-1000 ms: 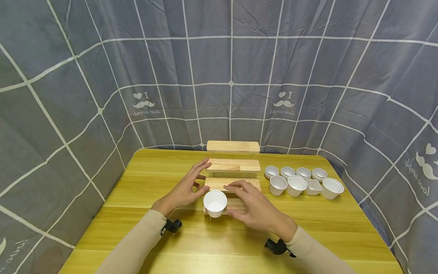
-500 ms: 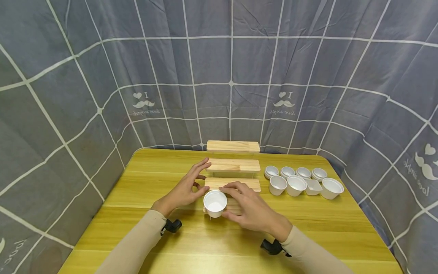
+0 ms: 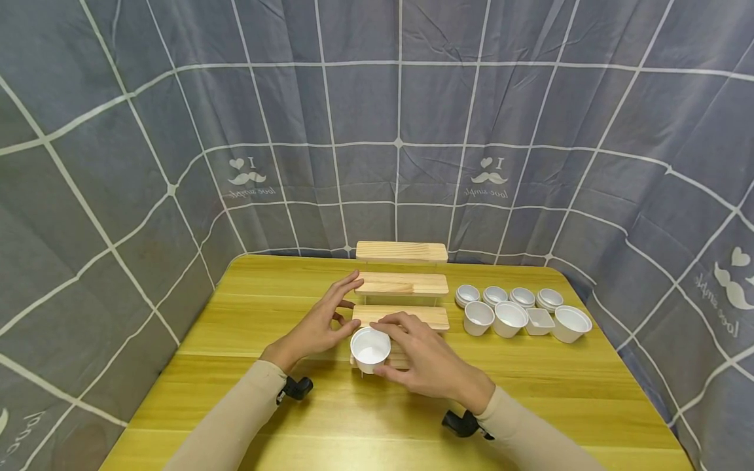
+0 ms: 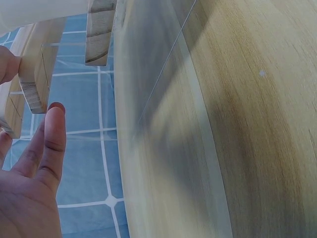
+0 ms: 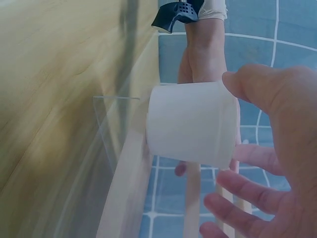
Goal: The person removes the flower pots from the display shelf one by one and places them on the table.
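Observation:
A white round cup (image 3: 366, 358) stands upright on the left end of the lowest wooden step (image 3: 399, 358) of a tiered display stand. My right hand (image 3: 434, 364) holds the cup from its right side, thumb at the near side and index finger over the far rim. In the right wrist view the thumb (image 5: 242, 84) lies at the cup's rim. My left hand (image 3: 312, 330) is at the stand's left side, its fingers fairly straight. Its thumb is close to the cup and the third plank (image 3: 406, 317); the fingertips reach the second plank's (image 3: 406, 284) left end.
Right of the stand, a front row holds several white tubs (image 3: 510, 319) and a small square dish (image 3: 539, 322). Behind them sit several short stacks of round lids or shallow cups (image 3: 495, 296). A grey checked curtain (image 3: 365, 176) borders the yellow wood table (image 3: 259, 281).
My right hand has slid left until its thumb and index finger reach around the cup's rim. The cup and my left hand have stayed in place.

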The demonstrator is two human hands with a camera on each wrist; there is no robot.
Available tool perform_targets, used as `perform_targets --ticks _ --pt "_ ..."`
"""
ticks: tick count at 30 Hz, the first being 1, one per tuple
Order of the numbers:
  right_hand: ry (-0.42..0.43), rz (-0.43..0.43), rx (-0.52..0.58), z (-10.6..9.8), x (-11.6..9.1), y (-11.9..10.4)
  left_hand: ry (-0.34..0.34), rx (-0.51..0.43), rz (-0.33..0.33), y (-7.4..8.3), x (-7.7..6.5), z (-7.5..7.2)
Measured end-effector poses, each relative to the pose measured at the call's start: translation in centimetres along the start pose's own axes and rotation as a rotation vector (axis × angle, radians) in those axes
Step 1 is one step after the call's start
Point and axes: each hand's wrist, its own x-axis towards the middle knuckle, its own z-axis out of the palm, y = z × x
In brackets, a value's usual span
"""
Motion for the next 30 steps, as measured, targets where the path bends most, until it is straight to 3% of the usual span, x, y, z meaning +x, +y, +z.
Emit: perform_targets --ticks 30 --pt "0.014 0.025 -0.041 1.4 1.0 -0.3 -0.006 0.007 0.000 0.1 0.2 0.0"
